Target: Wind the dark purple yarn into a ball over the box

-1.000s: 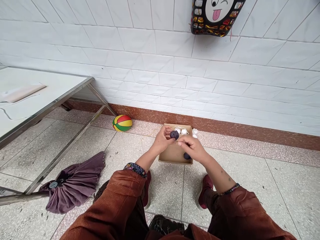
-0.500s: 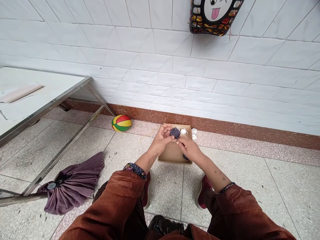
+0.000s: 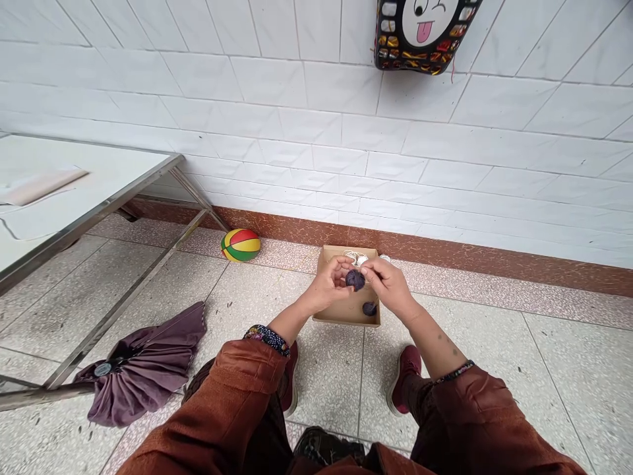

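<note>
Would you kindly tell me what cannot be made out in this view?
In the head view:
Dark yarn ball being held: partly hidden by the left hand.
Whether the right hand pinches anything: too small to tell.
White yarn balls: partly hidden by the hands, so their number is unclear.
Badge on the purple pleated cloth: too small to read.
Black basket: top cut off by the upper edge.
White table: cut off by the left edge.

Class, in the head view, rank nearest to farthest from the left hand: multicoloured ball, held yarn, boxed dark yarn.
1. Held yarn, in the left hand.
2. Boxed dark yarn, right side of box.
3. Multicoloured ball, floor to the left.
</note>
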A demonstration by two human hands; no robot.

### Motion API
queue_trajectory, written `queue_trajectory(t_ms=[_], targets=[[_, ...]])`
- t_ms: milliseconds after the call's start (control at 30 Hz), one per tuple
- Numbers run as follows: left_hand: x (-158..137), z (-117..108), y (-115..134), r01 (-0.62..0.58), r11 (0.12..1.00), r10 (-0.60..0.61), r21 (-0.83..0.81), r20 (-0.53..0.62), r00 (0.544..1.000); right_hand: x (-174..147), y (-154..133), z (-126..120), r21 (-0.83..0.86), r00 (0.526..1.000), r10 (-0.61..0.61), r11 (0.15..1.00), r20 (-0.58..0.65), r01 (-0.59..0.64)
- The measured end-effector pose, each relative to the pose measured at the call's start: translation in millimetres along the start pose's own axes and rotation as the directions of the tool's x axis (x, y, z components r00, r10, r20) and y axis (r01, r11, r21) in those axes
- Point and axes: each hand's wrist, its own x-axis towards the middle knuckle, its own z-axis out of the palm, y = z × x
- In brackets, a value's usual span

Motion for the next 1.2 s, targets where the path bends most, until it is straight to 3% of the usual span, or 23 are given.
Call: queue_trajectory(t_ms=[133, 233, 367, 533, 600, 700, 867, 933, 1033, 1200], targets=[[-1, 4, 5, 0.001, 0.982, 0.015, -0.190, 0.084, 0.996, 0, 20, 8, -0.019, 0.987, 0.147, 0.989, -0.071, -0.149], [0, 3, 9, -0.041, 0.952, 0.030, -0.304, -0.041, 0.999, -5, 24, 20, -0.042, 0.981, 0.195, 0.980, -0.014, -0.195], [5, -3, 8, -0.052, 0.932, -0.035, -0.360, -0.233, 0.972, -11, 12, 33, -0.079, 0.986, 0.103, 0.992, 0.129, -0.094], [8, -6, 0, -0.006, 0.989, -0.048, -0.145, -0.364, 0.930, -12, -8, 27, -0.011, 0.957, -0.068, 0.997, 0.283, 0.075], [8, -4, -1, 0.016, 0.999, -0.026, -0.032, -0.339, 0.940, -8, -10, 20, 0.042, 0.968, -0.077, 0.997, 0.238, 0.069], [5, 1, -1, 0.044, 0.998, -0.034, 0.044, -0.210, 0.977, -1, -4, 9, 0.083, 0.997, -0.002, 0.997, 0.071, -0.004], [1, 8, 3, 0.029, 0.990, -0.025, -0.140, 0.034, 0.999, 3, 19, 5, 0.061, 0.977, 0.182, 0.982, -0.108, -0.177], [2, 8, 4, 0.007, 0.978, -0.002, -0.210, 0.024, 1.000, 1, 26, 10, 0.031, 0.970, 0.220, 0.975, -0.098, -0.218], [3, 7, 5, -0.045, 0.960, 0.017, -0.275, -0.103, 0.995, -4, 28, 20, -0.029, 0.976, 0.215, 0.976, -0.030, -0.216], [4, 3, 4, -0.015, 0.925, -0.078, -0.380, -0.228, 0.971, -11, 20, 35, -0.083, 0.984, 0.154, 0.986, 0.093, -0.146]])
